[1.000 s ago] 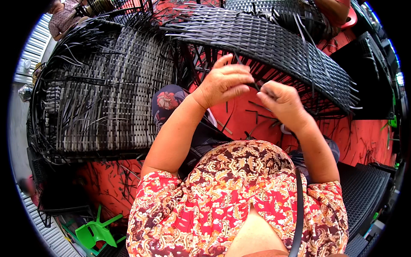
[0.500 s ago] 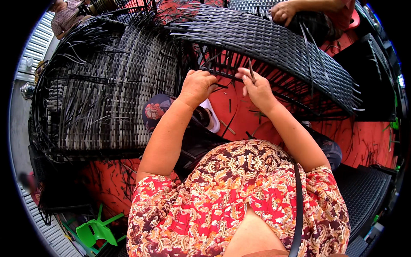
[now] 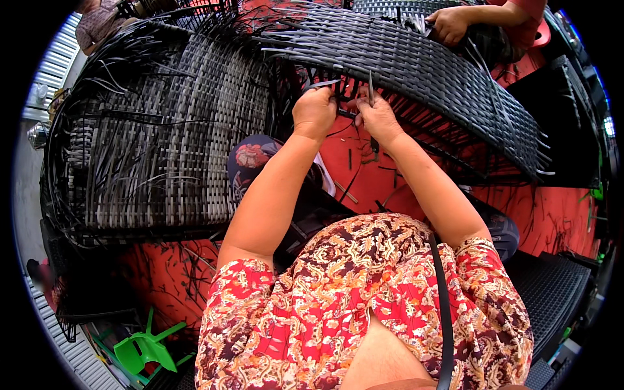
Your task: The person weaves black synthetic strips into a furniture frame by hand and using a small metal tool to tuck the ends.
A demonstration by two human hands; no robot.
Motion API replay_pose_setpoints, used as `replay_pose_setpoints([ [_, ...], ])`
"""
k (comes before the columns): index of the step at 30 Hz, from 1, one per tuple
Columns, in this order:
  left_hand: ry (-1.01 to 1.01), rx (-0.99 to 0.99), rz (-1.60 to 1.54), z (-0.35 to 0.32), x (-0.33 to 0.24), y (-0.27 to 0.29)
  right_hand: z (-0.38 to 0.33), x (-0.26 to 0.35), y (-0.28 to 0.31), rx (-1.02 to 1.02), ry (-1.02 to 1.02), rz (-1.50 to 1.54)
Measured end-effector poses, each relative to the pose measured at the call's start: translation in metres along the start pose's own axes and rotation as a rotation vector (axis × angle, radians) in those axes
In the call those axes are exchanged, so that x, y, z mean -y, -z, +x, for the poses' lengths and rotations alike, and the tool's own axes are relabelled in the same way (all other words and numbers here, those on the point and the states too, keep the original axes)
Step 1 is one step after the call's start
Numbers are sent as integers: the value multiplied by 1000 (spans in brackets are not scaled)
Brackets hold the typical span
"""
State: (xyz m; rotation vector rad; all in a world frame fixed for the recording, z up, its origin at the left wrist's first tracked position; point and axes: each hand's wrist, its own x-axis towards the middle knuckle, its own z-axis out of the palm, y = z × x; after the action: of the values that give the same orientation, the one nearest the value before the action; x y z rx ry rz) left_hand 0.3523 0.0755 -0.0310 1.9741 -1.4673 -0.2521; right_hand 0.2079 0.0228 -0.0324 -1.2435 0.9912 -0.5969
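The fingers (image 3: pixel 328 97) of the left hand (image 3: pixel 314 112) curl shut around a flat black plastic strand (image 3: pixel 323 84) at the frayed lower edge of a woven black wicker panel (image 3: pixel 416 65). Just beside it, the right hand (image 3: pixel 377 116) pinches another strand (image 3: pixel 370 88) upright, fingers closed on it. Loose strand ends bristle along that edge, crowding the hands; below them the red floor (image 3: pixel 552 214) lies open, littered with offcuts. To the left stands a grey-black woven frame (image 3: pixel 169 136), ribbed and curved. Another person's hand (image 3: pixel 448 25) rests on the panel's far edge.
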Motion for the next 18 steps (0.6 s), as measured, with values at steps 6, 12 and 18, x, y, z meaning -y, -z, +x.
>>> replay_pose_setpoints([
  [6, 142, 189, -138, 13, -12, -26, 4, -21, 6, -44, 112, -61],
  [12, 72, 240, -239, 20, -5, -33, 11, -20, 10, -166, 399, -755],
  [18, -151, 159, 0, 16, -4, -27, 1, 7, 13, -106, 280, -1034],
])
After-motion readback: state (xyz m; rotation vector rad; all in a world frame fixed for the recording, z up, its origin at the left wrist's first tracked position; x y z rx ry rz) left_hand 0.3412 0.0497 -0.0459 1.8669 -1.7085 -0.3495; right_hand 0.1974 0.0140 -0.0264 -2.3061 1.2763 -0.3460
